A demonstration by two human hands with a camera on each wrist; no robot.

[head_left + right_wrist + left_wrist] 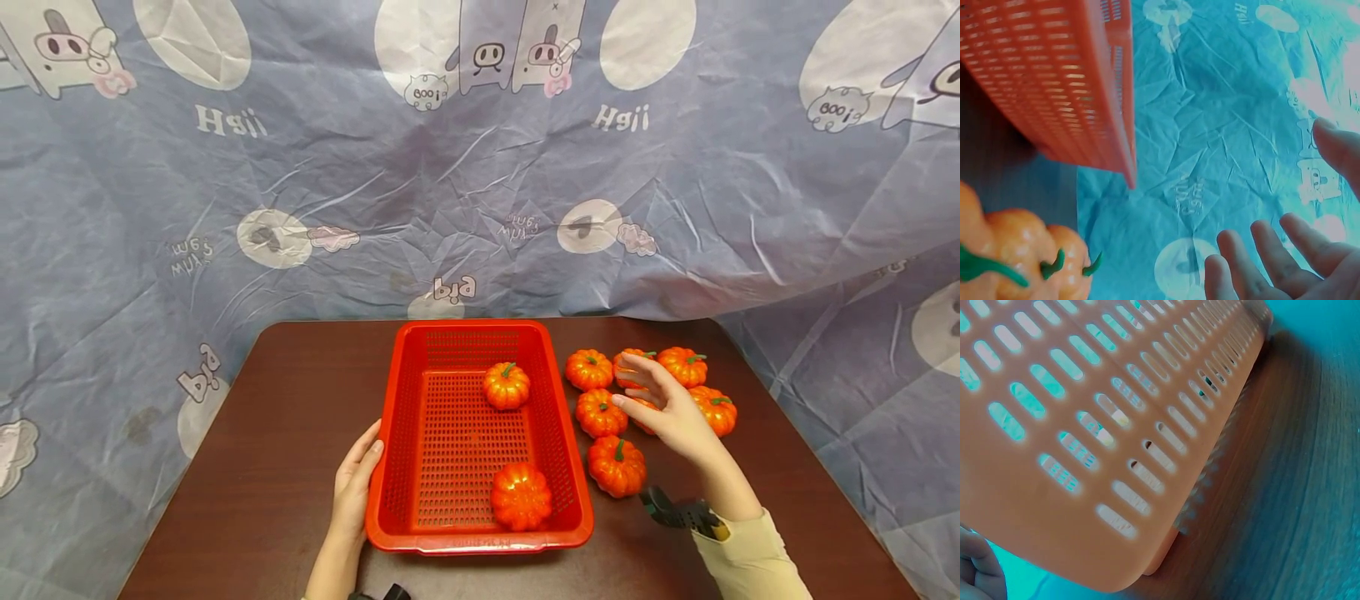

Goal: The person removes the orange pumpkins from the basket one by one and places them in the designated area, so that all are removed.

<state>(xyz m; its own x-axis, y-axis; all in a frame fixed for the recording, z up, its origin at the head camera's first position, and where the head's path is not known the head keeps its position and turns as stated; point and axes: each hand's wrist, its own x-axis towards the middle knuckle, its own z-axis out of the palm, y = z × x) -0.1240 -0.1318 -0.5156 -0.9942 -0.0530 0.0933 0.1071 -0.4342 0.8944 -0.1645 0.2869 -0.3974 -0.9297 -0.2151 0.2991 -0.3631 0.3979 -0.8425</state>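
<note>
A red plastic basket [474,542] with slotted walls stands on the table. My left hand [356,479] grips its left rim, the thumb along the edge; part of the fingers shows in the left wrist view. Inside the basket are two small orange pumpkins, one with its green stem up [506,386] towards the back and another [521,497] near the front right corner. My right hand [670,408] hovers over the group of pumpkins right of the basket, fingers spread and nothing between them. It partly hides two pumpkins; a pumpkin [600,413] shows just left of its thumb.
Several pumpkins stand beside the basket, including one at the front [617,467] and another at the back right [682,367]. The dark brown table [300,400] has a printed blue-grey cloth [480,183] hanging behind it.
</note>
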